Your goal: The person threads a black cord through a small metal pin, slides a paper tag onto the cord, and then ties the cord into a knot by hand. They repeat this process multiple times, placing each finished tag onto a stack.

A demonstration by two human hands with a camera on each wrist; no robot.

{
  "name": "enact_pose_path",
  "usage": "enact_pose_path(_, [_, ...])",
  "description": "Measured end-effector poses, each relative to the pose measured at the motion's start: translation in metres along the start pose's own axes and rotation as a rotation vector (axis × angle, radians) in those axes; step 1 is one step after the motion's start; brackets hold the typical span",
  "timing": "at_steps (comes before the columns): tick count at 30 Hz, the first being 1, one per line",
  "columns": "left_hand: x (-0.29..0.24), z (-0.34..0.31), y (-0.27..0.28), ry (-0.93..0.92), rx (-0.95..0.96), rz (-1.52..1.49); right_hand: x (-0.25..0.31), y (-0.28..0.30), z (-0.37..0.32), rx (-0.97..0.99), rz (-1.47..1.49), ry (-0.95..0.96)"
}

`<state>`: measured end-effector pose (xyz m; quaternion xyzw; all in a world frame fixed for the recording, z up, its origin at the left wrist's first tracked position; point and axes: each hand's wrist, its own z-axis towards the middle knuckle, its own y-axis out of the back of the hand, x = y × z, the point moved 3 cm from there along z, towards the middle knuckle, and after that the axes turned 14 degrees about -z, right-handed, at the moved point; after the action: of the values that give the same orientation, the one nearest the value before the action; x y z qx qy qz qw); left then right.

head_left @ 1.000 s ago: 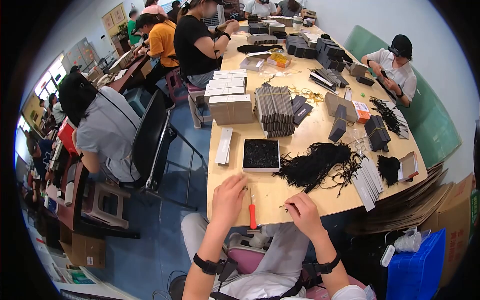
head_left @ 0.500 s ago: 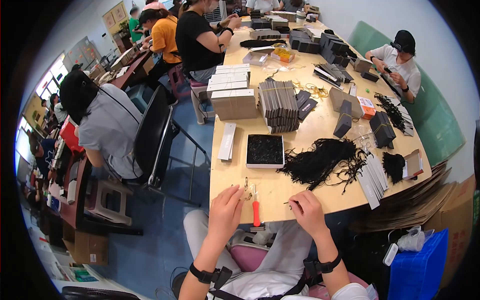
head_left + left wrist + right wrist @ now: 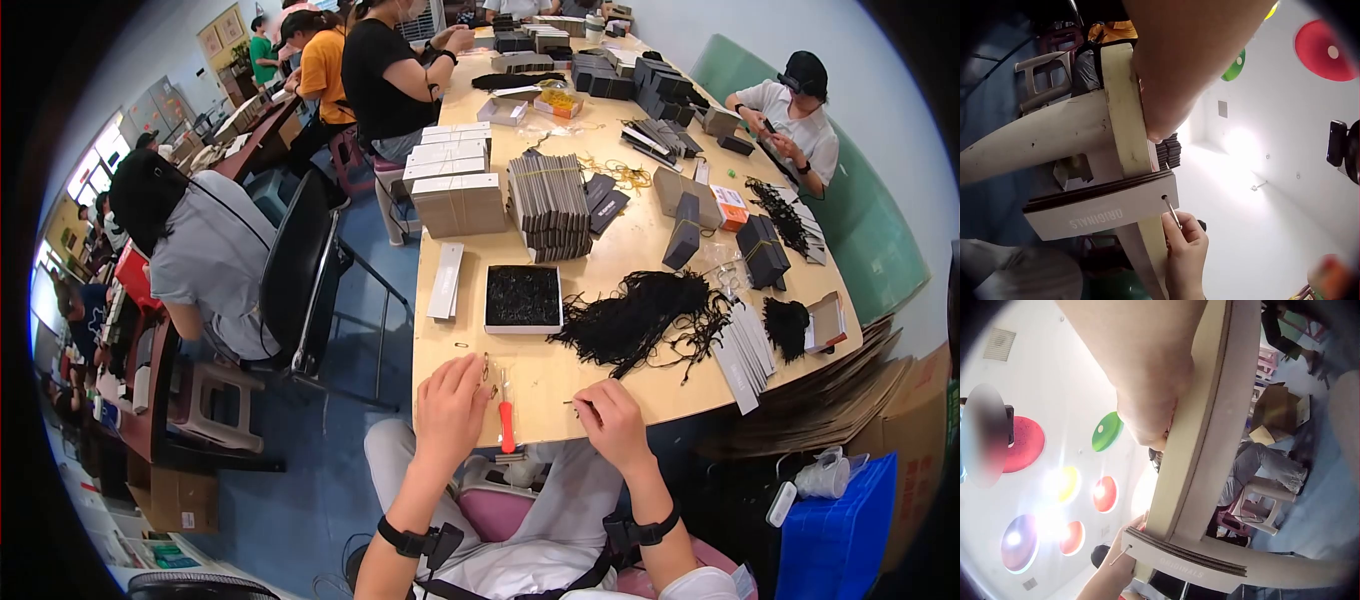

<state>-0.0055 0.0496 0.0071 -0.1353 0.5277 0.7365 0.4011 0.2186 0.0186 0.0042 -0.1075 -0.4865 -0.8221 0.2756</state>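
Observation:
My left hand lies on the table with fingers extended, its fingertips beside small brass-coloured wire loops. Another loop lies farther back. To its right is a red-handled tool. My right hand pinches a thin dark piece between thumb and finger; what it is I cannot tell. In the left wrist view, a stack of grey cards printed ORIGINALS is at the table's front edge, a thin metal rod projecting from its hole. The right wrist view also shows this card stack.
Behind my hands are a box of small black pieces, a heap of black cords and fanned grey cards. Banded card stacks stand farther back. People sit around, one person at right. A blue bin is below right.
My left hand first covered the brass loops, then drew back from them, and is now close beside them. One loop now lies farther back left. The right hand keeps its pinch, nearly still.

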Motion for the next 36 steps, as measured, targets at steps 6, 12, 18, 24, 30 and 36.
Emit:
enact_pose_path(6, [0.005, 0.021, -0.004, 0.074, 0.036, -0.068, 0.0, -0.001, 0.0, 0.006, -0.009, 0.002])
enact_pose_path(12, [0.009, 0.025, -0.008, 0.118, 0.009, -0.107, 0.0, -0.002, 0.0, -0.023, 0.009, 0.036])
enact_pose_path(18, [0.017, 0.026, -0.013, 0.14, -0.012, -0.137, -0.001, -0.001, 0.0, -0.024, 0.008, 0.036])
enact_pose_path(24, [0.015, 0.024, -0.01, 0.105, 0.004, -0.143, -0.002, -0.002, 0.0, -0.031, 0.005, 0.031])
enact_pose_path(30, [0.018, 0.019, -0.006, 0.062, -0.011, -0.199, -0.001, -0.002, 0.0, -0.021, 0.015, 0.02])
enact_pose_path(36, [0.022, 0.011, 0.005, 0.235, -0.025, -0.467, -0.004, -0.001, 0.001, -0.012, 0.082, -0.025])
